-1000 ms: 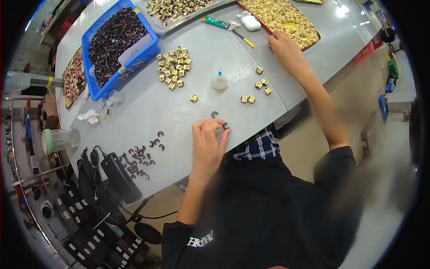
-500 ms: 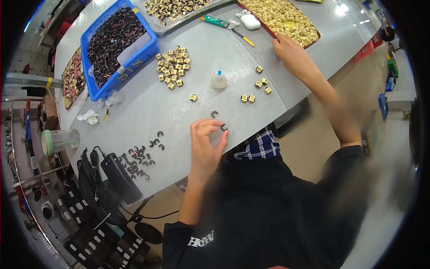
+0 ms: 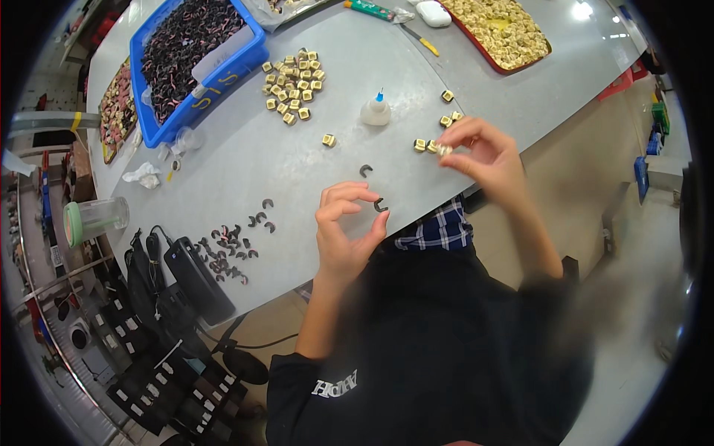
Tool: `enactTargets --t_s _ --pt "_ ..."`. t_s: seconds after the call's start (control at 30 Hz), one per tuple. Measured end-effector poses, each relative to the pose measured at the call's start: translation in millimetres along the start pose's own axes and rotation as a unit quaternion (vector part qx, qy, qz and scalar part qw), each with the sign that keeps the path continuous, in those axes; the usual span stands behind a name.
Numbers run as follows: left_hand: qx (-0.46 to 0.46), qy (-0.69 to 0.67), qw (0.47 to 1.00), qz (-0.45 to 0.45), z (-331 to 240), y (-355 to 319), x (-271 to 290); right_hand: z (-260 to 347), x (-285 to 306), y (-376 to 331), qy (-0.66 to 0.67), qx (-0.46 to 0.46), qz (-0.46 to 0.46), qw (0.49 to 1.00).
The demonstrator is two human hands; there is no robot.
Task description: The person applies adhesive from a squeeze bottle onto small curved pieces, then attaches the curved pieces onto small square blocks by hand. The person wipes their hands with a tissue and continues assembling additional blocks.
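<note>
A black C-shaped piece (image 3: 380, 206) is pinched upright between thumb and forefinger of the left hand (image 3: 343, 223), above the table's near edge. The right hand (image 3: 489, 157) has its thumb and forefinger closed on a small gold piece (image 3: 444, 149); the 2 pieces are apart, so this pair seems unjoined. 1 loose black arc (image 3: 363, 169) lies just beyond the left hand. The gold-and-black cubes (image 3: 294, 94) clustered farther off look already joined. Plenty seems left: scattered dark arcs (image 3: 234, 241), a full blue bin (image 3: 253, 59) and a red-rimmed tray (image 3: 484, 54) of gold pieces.
</note>
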State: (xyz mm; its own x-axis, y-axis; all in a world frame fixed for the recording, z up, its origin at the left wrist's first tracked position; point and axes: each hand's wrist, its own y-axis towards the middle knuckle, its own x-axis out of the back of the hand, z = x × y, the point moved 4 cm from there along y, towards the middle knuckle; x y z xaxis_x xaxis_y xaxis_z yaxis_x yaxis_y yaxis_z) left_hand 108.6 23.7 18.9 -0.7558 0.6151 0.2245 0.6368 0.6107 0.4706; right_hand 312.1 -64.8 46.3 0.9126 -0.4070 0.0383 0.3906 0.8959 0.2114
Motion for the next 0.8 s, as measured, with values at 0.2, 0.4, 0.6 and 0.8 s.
enactTargets --t_s 0.2,0.4,0.6,0.8 --pt "-0.013 -0.005 1.0 -0.019 0.2 -0.6 2.8 -12.5 -44.6 -18.9 0.175 -0.087 0.042 0.98" --pt "-0.003 -0.017 1.0 -0.026 1.2 -0.4 3.5 -18.4 -58.2 -19.2 0.222 -0.122 0.006 0.967" --pt "-0.005 -0.024 0.999 -0.025 2.7 -0.8 4.0 -18.7 -71.7 -21.7 0.224 -0.096 -0.01 0.97" --pt "-0.027 -0.014 0.998 -0.054 3.5 -1.2 4.4 -19.1 -77.3 -24.3 0.233 -0.146 -0.026 0.961"
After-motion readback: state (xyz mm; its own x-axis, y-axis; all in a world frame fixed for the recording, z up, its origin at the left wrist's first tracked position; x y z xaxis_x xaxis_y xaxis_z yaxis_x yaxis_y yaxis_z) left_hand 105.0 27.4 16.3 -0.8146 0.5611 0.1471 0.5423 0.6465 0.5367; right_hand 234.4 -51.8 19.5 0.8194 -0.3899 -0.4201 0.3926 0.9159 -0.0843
